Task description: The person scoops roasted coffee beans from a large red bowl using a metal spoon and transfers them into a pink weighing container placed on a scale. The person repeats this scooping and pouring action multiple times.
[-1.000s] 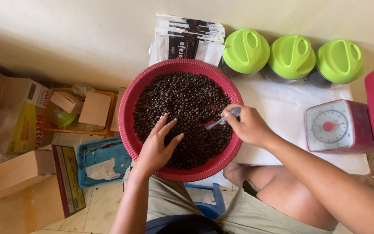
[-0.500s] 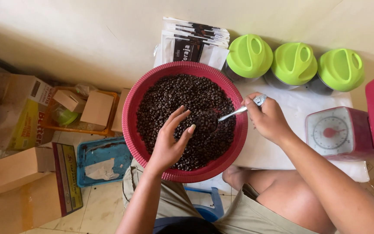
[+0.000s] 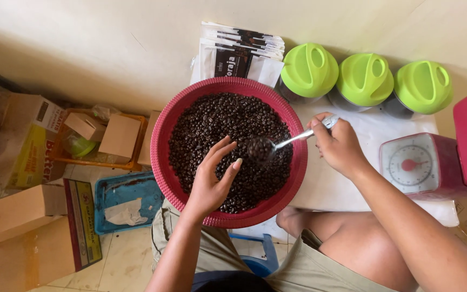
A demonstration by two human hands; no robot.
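My right hand (image 3: 341, 147), fingers closed around a metal spoon (image 3: 277, 145), lifts coffee beans (image 3: 217, 130) above the red basin (image 3: 160, 162) while my left hand (image 3: 212, 181) rests open, holding nothing, on the heap; a tilt could spill beans.

Glossy dark coffee beans (image 3: 220, 121) fill the ribbed red plastic basin (image 3: 164, 157); shiny metal spoon (image 3: 277, 145); smooth green plastic lids (image 3: 364, 79); matt cardboard boxes (image 3: 20, 213).

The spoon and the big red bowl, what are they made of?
The spoon in the right hand looks like metal: it is thin, silvery and shiny. The red bowl full of dark beans looks like plastic: one even colour, matte, with a ribbed, woven-looking rim. Neither is certain from looks alone.
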